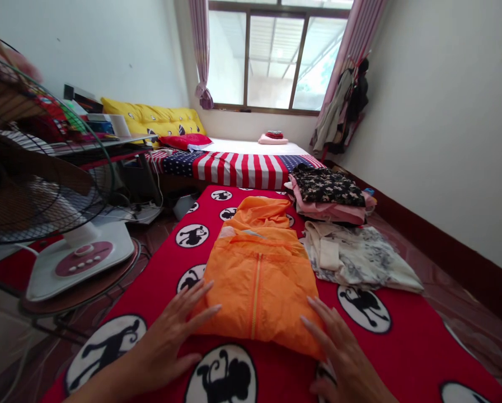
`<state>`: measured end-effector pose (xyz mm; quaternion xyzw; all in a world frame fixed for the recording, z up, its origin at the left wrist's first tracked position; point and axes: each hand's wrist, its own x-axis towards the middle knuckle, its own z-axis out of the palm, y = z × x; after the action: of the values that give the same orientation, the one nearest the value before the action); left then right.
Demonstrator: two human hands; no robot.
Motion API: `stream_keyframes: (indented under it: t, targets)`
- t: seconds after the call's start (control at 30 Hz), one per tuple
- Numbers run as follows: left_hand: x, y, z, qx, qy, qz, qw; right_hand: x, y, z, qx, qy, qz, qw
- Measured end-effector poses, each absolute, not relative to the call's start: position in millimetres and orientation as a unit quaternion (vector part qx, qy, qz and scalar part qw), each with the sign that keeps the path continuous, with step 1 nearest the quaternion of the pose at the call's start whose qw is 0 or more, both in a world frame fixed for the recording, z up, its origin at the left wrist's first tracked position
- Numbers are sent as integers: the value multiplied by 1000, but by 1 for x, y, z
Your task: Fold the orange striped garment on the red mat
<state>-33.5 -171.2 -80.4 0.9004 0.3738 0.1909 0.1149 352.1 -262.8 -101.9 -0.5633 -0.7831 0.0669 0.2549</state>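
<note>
An orange zip-up jacket [238, 285] lies partly folded on a red blanket [162, 280] printed with black monkeys in white circles. Its zipper runs down the middle of the folded part, and the hood end points away from me. At the jacket's near left corner, my left hand [173, 330] has its fingers spread, with the fingertips over the orange cloth. My right hand [338, 347] is at the near right corner, fingers likewise apart and resting at the cloth's edge. Neither hand grips the fabric.
Right of the jacket lies a folded white patterned garment [368, 260]. Behind it sits a pile of folded clothes [328, 187]. A fan [83, 257] stands on a round stool at left, by a cluttered desk [128, 140]. A second bed [238, 168] is under the window.
</note>
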Motion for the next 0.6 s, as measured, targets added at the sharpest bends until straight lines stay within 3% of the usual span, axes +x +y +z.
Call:
stream_keyframes:
  t: [0.13,0.27,0.43,0.6]
  targets:
    - [-36,-164,-96,926,328,184,-26,360,-253,-108,-516,-837,6,183]
    - [-28,-134,-112,940,236,241,-58,366,-214,-104,-463,-870,19,171]
    - [-29,-136,-86,947,229,225,29,364,-210,-82,-424,-874,148,185]
    - [-54,-195,-51,931,283,168,157,362,-264,-46,-452,-796,323,241]
